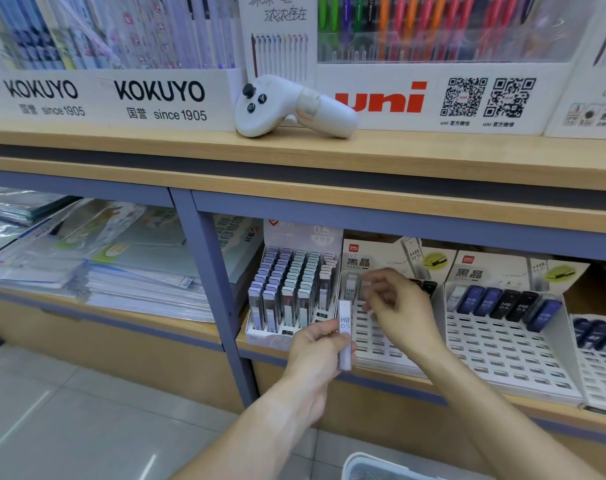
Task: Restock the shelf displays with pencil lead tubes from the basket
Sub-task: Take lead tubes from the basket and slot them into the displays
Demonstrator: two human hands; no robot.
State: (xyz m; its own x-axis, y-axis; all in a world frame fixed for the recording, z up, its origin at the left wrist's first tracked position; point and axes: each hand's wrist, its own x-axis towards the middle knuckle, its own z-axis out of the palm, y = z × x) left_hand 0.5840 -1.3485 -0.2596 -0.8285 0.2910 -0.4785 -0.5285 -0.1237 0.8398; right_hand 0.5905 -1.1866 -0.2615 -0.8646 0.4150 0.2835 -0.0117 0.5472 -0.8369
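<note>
Pencil lead tubes fill most of the full display [291, 292] at the left of the right-hand shelf bay, standing upright in tight rows just right of the blue upright post [214, 271]; left of that post lies a stack of plastic-wrapped folders [97, 261], and tiled floor [52, 410] opens below it. The left hand [315, 351] is raised in front of the shelf edge, forearm rising from the lower middle of the view, its fingers curled around one clear lead tube [345, 336] marked HB 0.5, held upright just before the gap between the full display and the slotted white display [374, 337]. That slotted display has many bare slots in its lower rows, with a few tubes at its back. The right hand [398, 306] reaches over it, forearm slanting in from the lower right, fingers bent toward the upper slots; it is blurred and I cannot tell whether it holds anything. Further right a second slotted display [502, 348] carries a row of dark tubes [502, 303] along its top. The white basket rim [367, 462] shows at the bottom edge. On the wooden ledge above rests a white handheld controller [287, 107].
</note>
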